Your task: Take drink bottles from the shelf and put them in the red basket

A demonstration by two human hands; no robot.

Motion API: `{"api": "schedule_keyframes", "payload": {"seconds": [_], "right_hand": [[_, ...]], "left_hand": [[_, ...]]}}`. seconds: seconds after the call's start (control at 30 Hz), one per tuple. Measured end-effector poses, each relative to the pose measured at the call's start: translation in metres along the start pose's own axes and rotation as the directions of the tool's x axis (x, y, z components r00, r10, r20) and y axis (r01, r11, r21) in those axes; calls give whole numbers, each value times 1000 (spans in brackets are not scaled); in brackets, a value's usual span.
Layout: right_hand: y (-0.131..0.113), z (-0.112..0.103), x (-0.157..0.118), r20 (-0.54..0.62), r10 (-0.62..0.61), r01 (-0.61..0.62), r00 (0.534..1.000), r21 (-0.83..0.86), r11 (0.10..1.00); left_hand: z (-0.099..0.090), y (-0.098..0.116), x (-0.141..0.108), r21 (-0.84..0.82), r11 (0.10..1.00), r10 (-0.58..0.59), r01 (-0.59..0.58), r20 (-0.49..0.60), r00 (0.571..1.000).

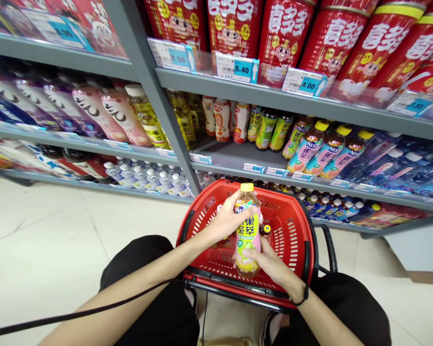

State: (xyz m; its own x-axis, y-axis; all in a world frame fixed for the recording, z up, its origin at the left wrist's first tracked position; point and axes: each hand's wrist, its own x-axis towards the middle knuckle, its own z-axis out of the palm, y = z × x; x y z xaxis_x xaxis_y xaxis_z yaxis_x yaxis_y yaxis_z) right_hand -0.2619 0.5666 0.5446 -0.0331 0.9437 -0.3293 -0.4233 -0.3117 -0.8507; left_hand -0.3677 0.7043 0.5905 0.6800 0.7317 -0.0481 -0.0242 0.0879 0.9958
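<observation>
Both of my hands hold one bottle of iced tea [248, 230], upright, with a yellow cap and a yellow, green and pink label. My left hand [231, 214] wraps round its upper part, the thumb across the label. Lower down, my right hand [265, 259] grips it near the base, a dark band at the wrist. Under the bottle stands a red shopping basket [296, 211] with slotted walls. Inside it are a few bottles, among them a small dark one with a yellow cap [267, 229]; the rest are largely hidden by my hands.
Ahead are grey shelves [231, 161] with similar tea bottles [306, 146], green cans [266, 129] and water bottles [400, 163]. Large red cans [281, 38] fill the upper shelf. A black cable [75, 315] crosses my left arm. The basket's black handle [330, 250] sticks out right, near my knee.
</observation>
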Motion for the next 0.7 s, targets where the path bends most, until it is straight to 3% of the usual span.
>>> {"api": "schedule_keyframes", "payload": {"seconds": [0.33, 0.7], "right_hand": [[-5, 3, -2, 0, 8, -8, 1000, 1, 1000], [-1, -1, 1, 9, -2, 2, 1000, 3, 1000]], "left_hand": [[1, 8, -1, -16, 1000, -13, 13, 8, 1000], [-1, 2, -1, -54, 998, -8, 9, 31, 999]]}}
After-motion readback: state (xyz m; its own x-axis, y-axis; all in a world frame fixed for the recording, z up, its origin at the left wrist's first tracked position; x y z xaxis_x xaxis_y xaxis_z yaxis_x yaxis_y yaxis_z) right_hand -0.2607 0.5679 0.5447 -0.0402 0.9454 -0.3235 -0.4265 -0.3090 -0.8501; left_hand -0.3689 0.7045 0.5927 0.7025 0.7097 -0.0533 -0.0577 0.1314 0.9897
